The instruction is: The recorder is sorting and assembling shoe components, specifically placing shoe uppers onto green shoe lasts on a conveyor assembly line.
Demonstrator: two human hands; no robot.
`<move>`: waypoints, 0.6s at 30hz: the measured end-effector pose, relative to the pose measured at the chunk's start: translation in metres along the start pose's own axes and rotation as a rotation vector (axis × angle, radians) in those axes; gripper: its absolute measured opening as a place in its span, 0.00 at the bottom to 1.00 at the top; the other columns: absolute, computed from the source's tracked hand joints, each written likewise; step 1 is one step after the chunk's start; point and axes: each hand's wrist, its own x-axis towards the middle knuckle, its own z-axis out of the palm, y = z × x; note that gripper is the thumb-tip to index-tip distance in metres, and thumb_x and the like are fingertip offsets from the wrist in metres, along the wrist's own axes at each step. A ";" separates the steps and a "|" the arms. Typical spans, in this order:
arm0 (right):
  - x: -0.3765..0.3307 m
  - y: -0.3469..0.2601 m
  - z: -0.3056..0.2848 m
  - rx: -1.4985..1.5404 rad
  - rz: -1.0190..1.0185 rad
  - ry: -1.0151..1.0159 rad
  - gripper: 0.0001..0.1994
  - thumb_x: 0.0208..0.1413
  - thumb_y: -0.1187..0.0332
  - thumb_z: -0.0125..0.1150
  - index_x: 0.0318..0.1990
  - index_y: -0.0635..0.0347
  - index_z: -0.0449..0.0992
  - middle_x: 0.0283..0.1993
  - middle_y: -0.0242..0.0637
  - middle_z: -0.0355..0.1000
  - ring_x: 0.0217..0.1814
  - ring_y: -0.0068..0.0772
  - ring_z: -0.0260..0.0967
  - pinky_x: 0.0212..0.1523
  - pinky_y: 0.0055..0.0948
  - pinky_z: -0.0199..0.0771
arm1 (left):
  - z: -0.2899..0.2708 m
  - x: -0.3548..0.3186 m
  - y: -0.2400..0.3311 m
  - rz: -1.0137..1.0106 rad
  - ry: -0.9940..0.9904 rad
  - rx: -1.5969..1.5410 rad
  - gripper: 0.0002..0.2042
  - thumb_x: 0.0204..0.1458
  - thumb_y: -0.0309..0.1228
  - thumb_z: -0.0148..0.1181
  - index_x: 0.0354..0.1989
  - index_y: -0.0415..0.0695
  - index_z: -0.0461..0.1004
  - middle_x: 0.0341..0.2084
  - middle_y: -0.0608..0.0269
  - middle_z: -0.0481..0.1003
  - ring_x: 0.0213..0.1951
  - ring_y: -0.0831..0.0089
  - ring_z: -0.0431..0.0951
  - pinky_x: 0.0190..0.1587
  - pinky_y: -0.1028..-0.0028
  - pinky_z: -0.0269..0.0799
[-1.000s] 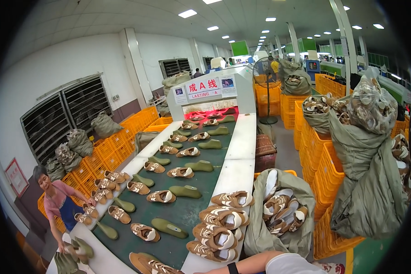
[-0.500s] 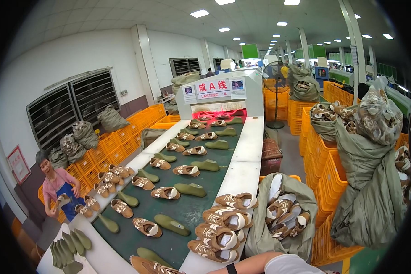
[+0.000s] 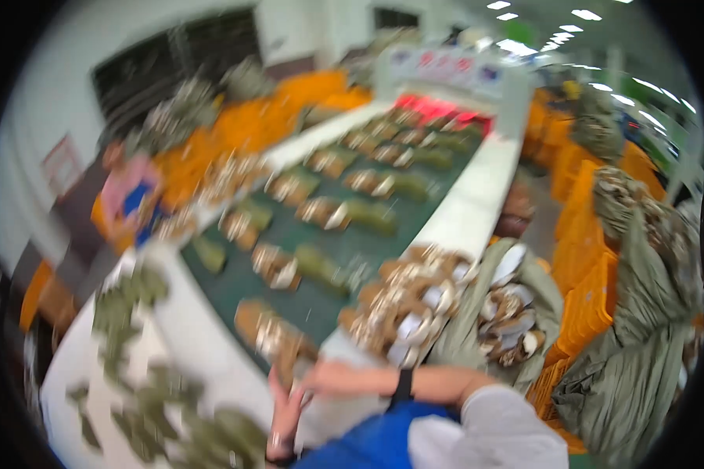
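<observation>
Head view, heavily blurred: at lower centre, the left hand (image 3: 285,414) rises with fingers spread, just under a tan woven sandal (image 3: 278,336) on the dark green belt (image 3: 321,305). The right hand (image 3: 321,379) reaches toward the same sandal; its grip is unclear.

A single head-worn fisheye view looks down and forward along a green conveyor belt (image 3: 321,258) that runs away toward the upper right. The near white worktop (image 3: 188,344) lies close below; everything is motion-blurred, so distances are probably unreliable.
</observation>
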 end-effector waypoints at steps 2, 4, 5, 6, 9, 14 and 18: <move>0.000 -0.002 -0.002 -0.128 0.022 0.072 0.05 0.44 0.69 0.52 0.29 0.55 0.72 0.26 0.39 0.70 0.31 0.44 0.68 0.31 0.38 0.69 | 0.010 0.005 0.000 0.005 -0.054 -0.046 0.36 0.54 0.35 0.52 0.64 0.56 0.31 0.57 0.58 0.54 0.54 0.64 0.61 0.49 0.62 0.68; -0.002 0.002 0.005 -0.182 0.030 0.073 0.11 0.44 0.71 0.53 0.38 0.58 0.67 0.37 0.39 0.67 0.37 0.44 0.65 0.35 0.38 0.70 | 0.007 0.008 -0.002 -0.040 -0.045 -0.175 0.36 0.55 0.36 0.50 0.64 0.56 0.31 0.56 0.58 0.54 0.54 0.65 0.62 0.47 0.61 0.69; 0.000 -0.007 -0.003 -0.106 0.072 0.006 0.13 0.44 0.73 0.53 0.41 0.60 0.66 0.43 0.41 0.64 0.42 0.44 0.64 0.39 0.38 0.70 | 0.006 0.013 -0.002 -0.033 -0.027 -0.254 0.35 0.55 0.37 0.50 0.64 0.56 0.33 0.56 0.58 0.54 0.53 0.65 0.63 0.47 0.60 0.70; 0.001 -0.004 0.005 -0.071 0.012 -0.018 0.16 0.44 0.74 0.53 0.44 0.60 0.65 0.46 0.43 0.63 0.46 0.45 0.62 0.42 0.38 0.69 | 0.002 0.013 -0.007 -0.038 0.014 -0.269 0.35 0.55 0.37 0.50 0.64 0.56 0.33 0.56 0.58 0.54 0.53 0.65 0.63 0.47 0.60 0.70; 0.004 -0.004 0.009 -0.002 -0.080 -0.029 0.20 0.44 0.76 0.54 0.49 0.60 0.64 0.51 0.47 0.59 0.52 0.48 0.59 0.48 0.37 0.66 | -0.007 0.018 -0.014 -0.056 0.162 -0.274 0.28 0.56 0.36 0.46 0.62 0.53 0.42 0.54 0.58 0.57 0.51 0.65 0.65 0.44 0.60 0.72; 0.001 -0.006 -0.017 -0.073 -0.097 0.105 0.23 0.44 0.73 0.57 0.52 0.58 0.64 0.56 0.48 0.56 0.55 0.49 0.57 0.51 0.37 0.64 | -0.045 0.043 -0.019 -0.174 0.251 -0.382 0.18 0.55 0.37 0.40 0.54 0.49 0.54 0.46 0.59 0.65 0.45 0.66 0.70 0.40 0.63 0.74; -0.027 0.006 -0.028 -0.027 0.050 -0.001 0.19 0.46 0.72 0.56 0.48 0.58 0.67 0.50 0.46 0.63 0.48 0.47 0.63 0.46 0.36 0.67 | -0.085 0.083 -0.032 -0.295 0.326 -0.398 0.18 0.54 0.40 0.42 0.51 0.48 0.58 0.44 0.61 0.67 0.45 0.67 0.70 0.39 0.61 0.73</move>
